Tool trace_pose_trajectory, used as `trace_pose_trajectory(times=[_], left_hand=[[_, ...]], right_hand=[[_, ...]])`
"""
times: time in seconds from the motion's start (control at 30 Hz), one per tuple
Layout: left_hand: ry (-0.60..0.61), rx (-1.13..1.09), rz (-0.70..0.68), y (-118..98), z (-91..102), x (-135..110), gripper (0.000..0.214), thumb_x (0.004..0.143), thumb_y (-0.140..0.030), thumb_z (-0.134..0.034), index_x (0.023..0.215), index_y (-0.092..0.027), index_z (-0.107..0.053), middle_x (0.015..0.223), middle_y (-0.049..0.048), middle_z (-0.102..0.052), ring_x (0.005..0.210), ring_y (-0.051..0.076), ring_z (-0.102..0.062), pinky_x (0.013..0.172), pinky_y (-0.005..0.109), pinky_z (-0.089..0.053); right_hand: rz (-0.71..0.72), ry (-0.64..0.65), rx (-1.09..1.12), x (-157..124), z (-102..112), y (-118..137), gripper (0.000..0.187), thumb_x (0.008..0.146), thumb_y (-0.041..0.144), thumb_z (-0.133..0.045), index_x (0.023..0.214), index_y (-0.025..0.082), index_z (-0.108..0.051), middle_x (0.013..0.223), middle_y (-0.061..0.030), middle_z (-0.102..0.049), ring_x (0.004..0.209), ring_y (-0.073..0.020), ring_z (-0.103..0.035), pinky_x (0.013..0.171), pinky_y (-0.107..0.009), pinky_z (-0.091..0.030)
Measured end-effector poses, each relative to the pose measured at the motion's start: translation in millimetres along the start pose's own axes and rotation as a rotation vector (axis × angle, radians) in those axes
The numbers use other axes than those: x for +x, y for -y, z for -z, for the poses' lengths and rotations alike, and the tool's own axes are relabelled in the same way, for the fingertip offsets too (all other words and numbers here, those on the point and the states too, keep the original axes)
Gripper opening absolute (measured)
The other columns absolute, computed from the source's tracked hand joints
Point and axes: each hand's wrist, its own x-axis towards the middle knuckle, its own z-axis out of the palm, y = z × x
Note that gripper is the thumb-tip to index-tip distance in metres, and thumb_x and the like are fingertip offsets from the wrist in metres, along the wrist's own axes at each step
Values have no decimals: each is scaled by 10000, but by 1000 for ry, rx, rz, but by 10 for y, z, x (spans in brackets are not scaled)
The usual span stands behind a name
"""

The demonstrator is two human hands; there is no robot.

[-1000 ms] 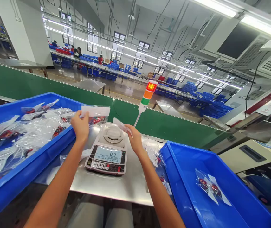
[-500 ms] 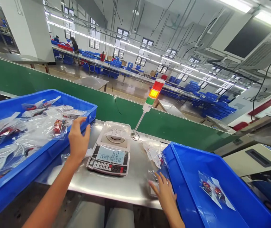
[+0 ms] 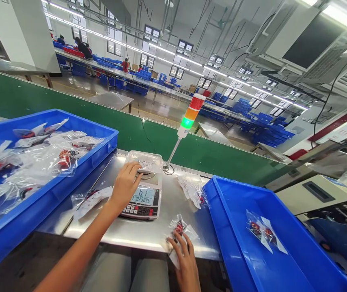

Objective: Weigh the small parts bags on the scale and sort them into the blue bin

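Observation:
My left hand [image 3: 126, 182] is over the digital scale [image 3: 144, 211], thumb and fingers apart, the fingertips at the left edge of a small clear packet [image 3: 149, 166] on the pan. Part of the display and keypad is hidden behind this hand. Near the bench's front edge, my right hand [image 3: 186, 257] grips a clear plastic bag [image 3: 179, 227] with red parts and white paper inside. Another bag [image 3: 92, 198] lies left of the scale. A further bag [image 3: 191, 190] is on the bench beside the right blue bin.
A blue bin [image 3: 100, 152] with several bagged parts stands left. The right blue bin [image 3: 234, 219] holds a bag [image 3: 266, 231]. Behind the scale rises a signal tower [image 3: 191, 113], lit green, before a green partition [image 3: 158, 140]. People are at distant benches.
My left hand has moved right from the left bin's edge to the scale pan. My right hand has come left with the bag. The display went from 60 to 61, the tower from yellow to green.

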Motion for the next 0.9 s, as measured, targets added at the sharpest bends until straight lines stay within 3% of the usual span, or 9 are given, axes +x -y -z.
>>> trace_pose_trajectory(times=[0.17,0.27,0.37,0.43,0.53,0.63,0.73,0.83,0.9], left_hand=[[53,67,-161,50,-140,59,218,979,-173,-613,1196,-162,-605,1245,119,-661,1296,324,-521,1105,506,-454],[146,41,-164,39,-294,147,195,939,-95,-599,1112,-172,-646,1235,120,-665,1278,324,-537,1109,523,-456],[178,-11,-133,-18,-459,269,150,916,-54,-567,927,-179,-649,1149,122,-681,1204,317,-584,1056,510,-485],[146,-31,-103,-51,-534,372,159,920,-61,-553,836,-184,-609,1025,107,-684,1082,296,-624,952,452,-525],[14,-25,14,-26,-521,561,142,962,-110,-508,863,-187,-573,909,79,-648,885,253,-631,780,373,-519],[-183,8,181,133,-297,772,127,995,-144,-434,952,-174,-550,952,92,-625,828,230,-619,734,359,-494],[-444,18,359,382,146,935,91,974,-172,-454,961,-165,-544,983,90,-608,830,219,-616,736,366,-502],[-677,64,444,617,720,963,94,963,-210,-492,929,-156,-561,985,79,-589,900,229,-618,804,420,-513],[-734,133,427,731,1070,897,115,978,-218,-510,952,-130,-580,1036,88,-586,1046,253,-609,924,505,-475]], right_hand=[[-69,-29,281,91,241,184,586,784,70,-473,1205,345,-773,1286,-33,-740,1279,-313,-628,1048,-498,-557],[-254,-109,484,367,455,354,390,906,292,-570,1257,286,-740,1272,-83,-742,1098,-303,-715,904,-434,-617],[-441,-263,651,760,639,580,392,921,509,-636,1161,216,-737,1157,-107,-759,783,-236,-729,697,-363,-617],[-435,-322,722,1078,740,737,408,910,531,-658,1132,194,-721,1118,-100,-752,712,-204,-707,677,-347,-602],[-247,-335,736,1632,834,938,328,931,414,-612,1173,211,-702,1190,-94,-731,909,-232,-722,804,-365,-602],[13,-272,672,2216,806,1066,353,905,257,-519,1209,239,-699,1276,-82,-712,1203,-256,-644,1023,-419,-536],[172,-120,641,2657,668,1113,404,855,210,-511,1209,250,-701,1390,-85,-664,1334,-254,-570,1072,-428,-502],[192,-23,624,2800,520,1034,439,866,243,-545,1287,271,-664,1527,-85,-558,1391,-253,-518,983,-397,-550],[183,-38,566,2745,455,867,455,889,258,-546,1334,284,-637,1548,-82,-532,1396,-247,-506,991,-407,-549]])
